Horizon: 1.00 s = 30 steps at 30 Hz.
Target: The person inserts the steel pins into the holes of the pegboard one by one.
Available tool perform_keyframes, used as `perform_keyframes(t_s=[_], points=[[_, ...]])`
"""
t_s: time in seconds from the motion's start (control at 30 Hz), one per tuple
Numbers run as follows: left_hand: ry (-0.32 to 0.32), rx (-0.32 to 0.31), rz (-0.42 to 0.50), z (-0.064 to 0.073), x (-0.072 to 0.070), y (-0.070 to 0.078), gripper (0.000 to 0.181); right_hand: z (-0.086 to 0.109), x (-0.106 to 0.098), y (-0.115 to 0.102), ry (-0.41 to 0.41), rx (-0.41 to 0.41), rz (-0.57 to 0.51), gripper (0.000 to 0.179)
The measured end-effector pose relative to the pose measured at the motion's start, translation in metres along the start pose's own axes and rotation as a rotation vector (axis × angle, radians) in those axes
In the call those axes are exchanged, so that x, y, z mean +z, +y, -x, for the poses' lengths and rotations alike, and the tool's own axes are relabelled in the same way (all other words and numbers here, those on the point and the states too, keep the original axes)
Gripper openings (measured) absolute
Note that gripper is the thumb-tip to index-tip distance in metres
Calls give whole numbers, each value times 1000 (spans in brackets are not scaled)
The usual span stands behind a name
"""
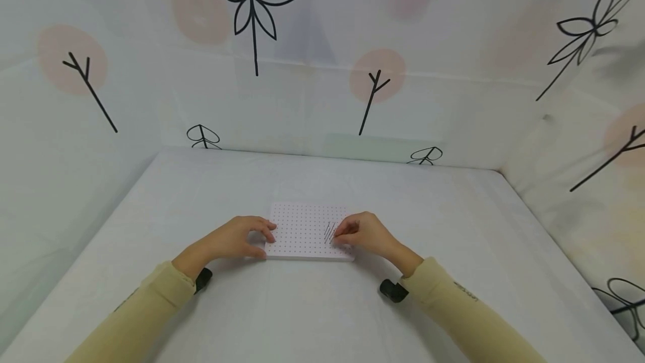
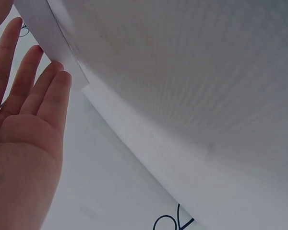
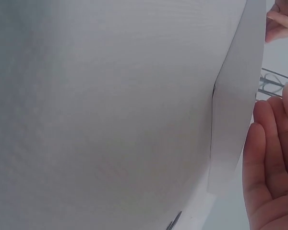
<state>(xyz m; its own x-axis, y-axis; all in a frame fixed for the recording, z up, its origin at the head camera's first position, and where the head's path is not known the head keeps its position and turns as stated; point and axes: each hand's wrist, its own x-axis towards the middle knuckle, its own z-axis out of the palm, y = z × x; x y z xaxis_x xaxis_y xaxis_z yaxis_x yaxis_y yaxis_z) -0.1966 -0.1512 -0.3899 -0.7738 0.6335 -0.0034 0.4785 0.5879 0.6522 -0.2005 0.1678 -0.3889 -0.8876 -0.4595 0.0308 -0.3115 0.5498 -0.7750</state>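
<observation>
A white board with a grid of small holes (image 1: 302,228) lies flat on the table. Several thin metal pins (image 1: 328,232) stand leaning in its right part. At the board's left edge rests my left hand (image 1: 239,238), fingers spread and loosely bent, fingertips and thumb touching the rim. Its fingers also show against the board's side (image 2: 62,48) in the left wrist view. My right hand (image 1: 365,234) is over the board's right side, thumb and forefinger pinching a thin pin beside the others. That pin is mostly hidden by the fingertips; dark pins (image 3: 273,81) show past the fingers.
A white cloth covers the table (image 1: 282,318). Behind and at the sides hangs a pale curtain (image 1: 312,99) with plant drawings. Dark wrist cameras (image 1: 393,291) sit below both cuffs, close above the tabletop.
</observation>
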Motion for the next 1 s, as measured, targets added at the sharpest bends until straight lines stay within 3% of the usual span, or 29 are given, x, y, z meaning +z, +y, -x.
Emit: perform_keyframes(t_s=[0.67,1.0], points=[[8,15,-22,0,-2,2,23,15,-17,13,42,7,53,7],[13,2,-8,1,-1,4,22,23,-25,21,41,64,23,8]])
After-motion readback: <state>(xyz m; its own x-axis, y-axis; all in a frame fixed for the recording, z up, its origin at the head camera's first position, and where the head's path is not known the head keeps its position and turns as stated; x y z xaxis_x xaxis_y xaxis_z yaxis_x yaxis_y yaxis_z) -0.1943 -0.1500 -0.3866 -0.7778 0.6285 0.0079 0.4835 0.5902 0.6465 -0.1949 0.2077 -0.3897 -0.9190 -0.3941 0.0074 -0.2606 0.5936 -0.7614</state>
